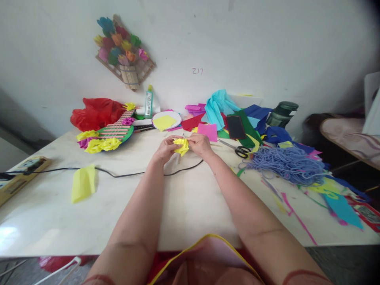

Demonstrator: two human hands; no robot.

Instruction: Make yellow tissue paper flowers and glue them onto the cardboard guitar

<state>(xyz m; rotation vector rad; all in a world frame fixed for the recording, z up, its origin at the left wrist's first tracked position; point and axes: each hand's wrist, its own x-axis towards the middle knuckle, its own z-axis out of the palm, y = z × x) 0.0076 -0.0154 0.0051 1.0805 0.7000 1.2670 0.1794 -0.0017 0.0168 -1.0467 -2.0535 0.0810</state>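
Both hands meet over the middle of the white table [190,198] around a crumpled yellow paper flower [181,147]. My left hand [166,149] pinches its left side, fingers closed. From the right, my right hand [200,145] grips its edge with thumb and fingers pressed together. A small pale stick-like piece shows just below the flower; what it is I cannot make out. Beyond my right hand lies a pink paper square [208,132]. Scissors [237,149] with black handles rest to its right. A flat yellow paper sheet [83,183] lies off to the left.
A black cable [115,175] runs from the power strip [23,178] towards my hands. At the back left stands a round decorated craft piece [115,134] with paper flowers. Blue cord [287,164], a phone [236,127], a plate [175,115] and a dark jar [283,113] lie about.
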